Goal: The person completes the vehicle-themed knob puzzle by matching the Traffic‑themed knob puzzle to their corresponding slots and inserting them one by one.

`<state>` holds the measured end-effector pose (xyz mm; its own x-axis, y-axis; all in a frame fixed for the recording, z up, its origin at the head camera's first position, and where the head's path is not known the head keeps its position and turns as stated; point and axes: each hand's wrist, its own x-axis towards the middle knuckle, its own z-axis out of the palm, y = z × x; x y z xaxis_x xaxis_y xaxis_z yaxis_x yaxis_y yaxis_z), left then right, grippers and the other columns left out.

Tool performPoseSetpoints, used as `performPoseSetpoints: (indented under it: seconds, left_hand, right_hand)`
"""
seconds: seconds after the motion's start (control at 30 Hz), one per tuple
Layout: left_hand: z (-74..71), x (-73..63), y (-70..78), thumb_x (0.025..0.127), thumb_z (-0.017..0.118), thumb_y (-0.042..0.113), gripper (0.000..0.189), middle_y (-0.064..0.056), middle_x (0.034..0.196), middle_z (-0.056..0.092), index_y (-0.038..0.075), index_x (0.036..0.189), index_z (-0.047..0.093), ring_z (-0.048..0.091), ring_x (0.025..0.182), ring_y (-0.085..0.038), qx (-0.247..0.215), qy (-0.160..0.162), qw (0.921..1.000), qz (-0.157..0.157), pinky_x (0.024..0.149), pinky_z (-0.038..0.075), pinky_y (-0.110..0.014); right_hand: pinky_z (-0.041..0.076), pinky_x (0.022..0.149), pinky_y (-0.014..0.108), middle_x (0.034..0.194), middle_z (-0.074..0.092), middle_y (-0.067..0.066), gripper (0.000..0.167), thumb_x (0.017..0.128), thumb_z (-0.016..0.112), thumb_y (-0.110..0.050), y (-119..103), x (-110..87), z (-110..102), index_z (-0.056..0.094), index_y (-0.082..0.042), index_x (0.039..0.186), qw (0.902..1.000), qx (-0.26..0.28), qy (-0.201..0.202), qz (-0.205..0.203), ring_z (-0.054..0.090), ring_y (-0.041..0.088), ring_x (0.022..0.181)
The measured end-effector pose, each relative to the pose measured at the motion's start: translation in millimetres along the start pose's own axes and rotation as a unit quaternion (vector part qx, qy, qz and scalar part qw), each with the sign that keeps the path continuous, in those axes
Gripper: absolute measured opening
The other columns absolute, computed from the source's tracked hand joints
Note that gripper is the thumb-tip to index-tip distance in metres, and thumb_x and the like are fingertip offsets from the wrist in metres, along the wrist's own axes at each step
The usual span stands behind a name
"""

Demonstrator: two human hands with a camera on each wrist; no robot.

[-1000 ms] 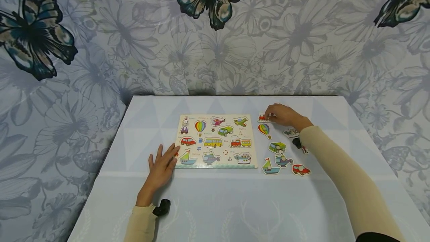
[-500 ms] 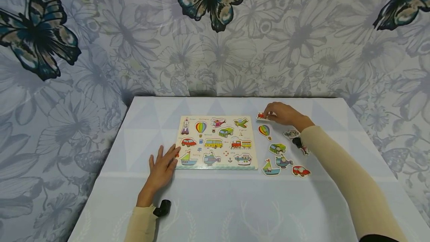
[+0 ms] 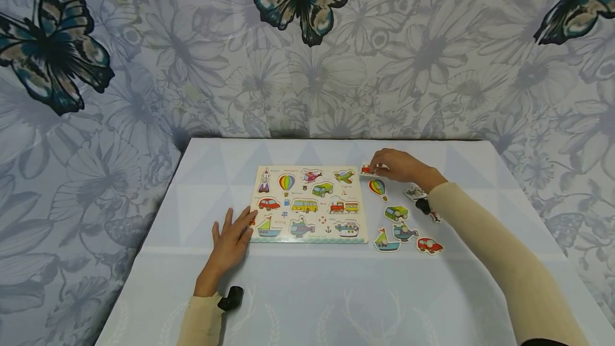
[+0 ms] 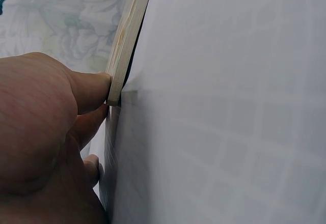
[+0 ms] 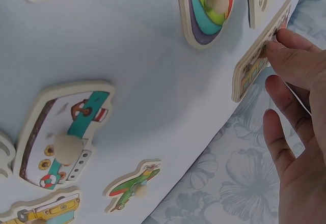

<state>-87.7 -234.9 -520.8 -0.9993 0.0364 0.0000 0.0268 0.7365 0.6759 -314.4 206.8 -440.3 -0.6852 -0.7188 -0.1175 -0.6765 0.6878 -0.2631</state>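
My right hand (image 3: 401,165) pinches a wooden train puzzle piece (image 5: 248,79) between thumb and forefinger, while its other fingers are spread loosely. In the head view the red front of the train (image 3: 365,168) shows past the fingertips, beyond the board's far right corner. The puzzle board (image 3: 317,240), printed with vehicles, lies flat on the table. My left hand (image 3: 233,242) rests at its left edge with fingers extended. From the left wrist, the fingertips touch the board's wooden edge (image 4: 120,76). Just nearer than the train lies a balloon piece (image 3: 377,188).
Right of the board lie a green jeep piece (image 3: 396,212), a helicopter piece (image 3: 404,231), a sailboat piece (image 3: 386,243) and a red car piece (image 3: 429,245). A knobbed ship piece (image 5: 56,132) and a small plane piece (image 5: 132,186) lie under the right forearm.
My right hand has shifted slightly left toward the board, bringing the train piece with it. The left hand stays at the board's edge.
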Motion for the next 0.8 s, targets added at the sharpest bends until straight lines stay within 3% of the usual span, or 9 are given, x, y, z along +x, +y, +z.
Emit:
performPoseSetpoints:
  seconds: [0.63,0.8]
  left_hand:
    - [0.0,0.1,0.6,0.105,0.051,0.018,0.045,-0.015,0.161,0.035,0.014,0.15,0.048,0.003,0.151,-0.052,-0.003,-0.004,1.0,-0.003,0.111,-0.011,-0.073]
    - [0.3,0.8,2.6,0.104,0.052,0.016,0.046,-0.015,0.161,0.035,0.014,0.15,0.047,0.002,0.152,-0.052,-0.001,-0.007,0.9999,-0.012,0.112,-0.012,-0.072]
  right_hand:
    - [0.053,0.087,0.041,0.107,0.068,-0.004,0.011,0.096,0.068,-0.012,-19,9.7,9,0.075,-0.016,0.104,0.9971,0.005,-0.003,-0.076,0.062,0.019,0.102]
    - [0.053,0.088,0.038,0.108,0.067,-0.006,0.012,0.097,0.067,-0.014,-27,14.3,12,0.075,-0.019,0.105,0.9971,0.002,-0.009,-0.076,0.061,0.015,0.102]
